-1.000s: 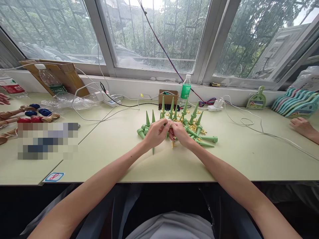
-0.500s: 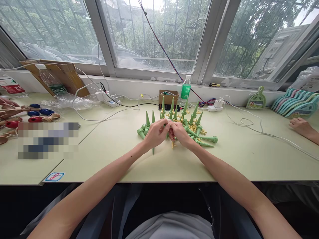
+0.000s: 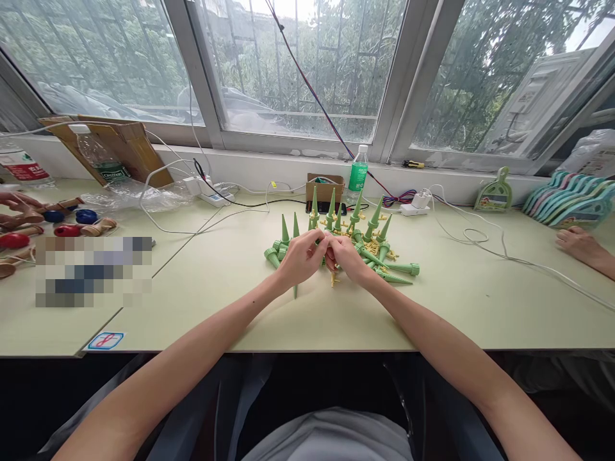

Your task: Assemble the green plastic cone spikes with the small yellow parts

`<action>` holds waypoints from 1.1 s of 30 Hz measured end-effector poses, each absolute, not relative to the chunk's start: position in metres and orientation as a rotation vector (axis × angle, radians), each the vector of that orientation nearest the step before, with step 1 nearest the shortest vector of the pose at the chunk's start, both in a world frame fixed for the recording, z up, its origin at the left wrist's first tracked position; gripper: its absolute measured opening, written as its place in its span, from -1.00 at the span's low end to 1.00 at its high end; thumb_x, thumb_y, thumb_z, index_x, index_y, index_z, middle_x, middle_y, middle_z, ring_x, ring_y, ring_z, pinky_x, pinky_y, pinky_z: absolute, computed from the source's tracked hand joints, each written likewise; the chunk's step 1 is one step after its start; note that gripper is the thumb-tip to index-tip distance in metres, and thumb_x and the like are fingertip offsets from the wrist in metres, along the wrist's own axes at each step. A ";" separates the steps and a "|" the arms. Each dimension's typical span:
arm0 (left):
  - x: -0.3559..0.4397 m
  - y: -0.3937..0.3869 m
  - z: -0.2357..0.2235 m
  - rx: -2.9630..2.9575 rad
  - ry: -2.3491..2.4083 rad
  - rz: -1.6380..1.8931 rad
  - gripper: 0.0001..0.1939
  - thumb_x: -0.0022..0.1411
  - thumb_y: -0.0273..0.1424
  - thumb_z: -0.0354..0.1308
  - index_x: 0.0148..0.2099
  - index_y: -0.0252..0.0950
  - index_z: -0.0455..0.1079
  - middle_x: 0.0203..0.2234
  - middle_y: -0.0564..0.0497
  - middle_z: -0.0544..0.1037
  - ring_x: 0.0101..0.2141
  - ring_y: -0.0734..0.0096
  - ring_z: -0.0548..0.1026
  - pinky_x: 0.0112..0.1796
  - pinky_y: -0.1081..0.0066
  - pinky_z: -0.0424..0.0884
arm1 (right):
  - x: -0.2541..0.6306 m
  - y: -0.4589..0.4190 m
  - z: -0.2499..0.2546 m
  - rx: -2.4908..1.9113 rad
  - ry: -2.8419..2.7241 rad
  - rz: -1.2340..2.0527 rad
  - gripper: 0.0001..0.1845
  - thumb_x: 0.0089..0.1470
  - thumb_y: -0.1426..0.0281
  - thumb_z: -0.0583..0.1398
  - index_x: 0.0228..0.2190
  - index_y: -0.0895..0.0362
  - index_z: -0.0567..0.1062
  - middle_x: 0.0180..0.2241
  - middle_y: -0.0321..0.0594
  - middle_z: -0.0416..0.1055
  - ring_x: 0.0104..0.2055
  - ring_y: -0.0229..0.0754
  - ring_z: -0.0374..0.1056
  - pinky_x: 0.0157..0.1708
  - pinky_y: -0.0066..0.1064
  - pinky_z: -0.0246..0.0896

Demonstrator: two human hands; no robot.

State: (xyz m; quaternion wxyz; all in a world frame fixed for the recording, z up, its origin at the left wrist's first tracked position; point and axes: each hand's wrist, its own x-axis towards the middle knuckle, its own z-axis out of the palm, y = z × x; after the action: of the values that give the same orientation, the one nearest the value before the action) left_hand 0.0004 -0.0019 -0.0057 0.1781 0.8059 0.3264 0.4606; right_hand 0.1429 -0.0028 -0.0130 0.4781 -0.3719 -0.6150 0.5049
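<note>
My left hand [image 3: 302, 257] and my right hand [image 3: 346, 257] meet in the middle of the table, fingertips pressed together. Both are closed, and whatever lies between the fingers is hidden. Around them are green plastic watering spikes [image 3: 375, 219], several standing point up and others lying on their sides. One lying spike [image 3: 405, 269] is to the right of my right hand. Small yellow valve pieces [image 3: 369, 246] are heaped behind that hand, and another yellow valve [image 3: 335, 278] shows just below the fingers. A spike tip [image 3: 295, 290] pokes out below my left hand.
Behind the spikes are a small cardboard box [image 3: 325, 187] and a green-labelled bottle [image 3: 358, 169]. White cables [image 3: 480, 237] cross the right side. Wooden toys with red and blue balls [image 3: 67, 229] lie at left. Other people's hands [image 3: 583, 248] rest at the right and left edges.
My hands stay in nearly the same place and pose. At the far left, another person's hand and some of the wooden toys with coloured balls have shifted.
</note>
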 end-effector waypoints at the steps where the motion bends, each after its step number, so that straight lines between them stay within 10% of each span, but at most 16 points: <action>1: 0.000 -0.002 -0.006 2.277 0.925 1.300 -0.73 0.35 -0.26 -0.05 -0.37 -0.28 0.26 -0.50 0.07 0.36 -0.55 0.58 0.32 -0.55 0.55 0.29 | 0.143 -0.003 -0.013 -0.902 -1.504 1.233 -0.45 0.23 0.11 0.02 -0.72 0.08 0.15 -0.82 -0.35 0.13 -0.77 -0.33 0.05 -0.74 -0.45 -0.06; 33: 0.000 -0.003 -0.004 2.291 0.926 1.277 -0.73 0.35 -0.27 -0.05 -0.34 -0.29 0.31 -0.46 0.05 0.39 -0.52 0.57 0.34 -0.54 0.56 0.30 | 0.144 0.000 -0.016 -0.914 -1.531 1.240 -0.45 0.22 0.13 0.02 -0.73 0.07 0.14 -0.82 -0.34 0.15 -0.77 -0.32 0.06 -0.73 -0.43 -0.07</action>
State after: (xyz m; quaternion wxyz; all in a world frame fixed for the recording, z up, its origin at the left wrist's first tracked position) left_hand 0.0002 -0.0028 -0.0039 0.1793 0.8103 0.3276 0.4517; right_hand 0.1444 0.0003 -0.0164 0.4662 -0.3725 -0.6236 0.5050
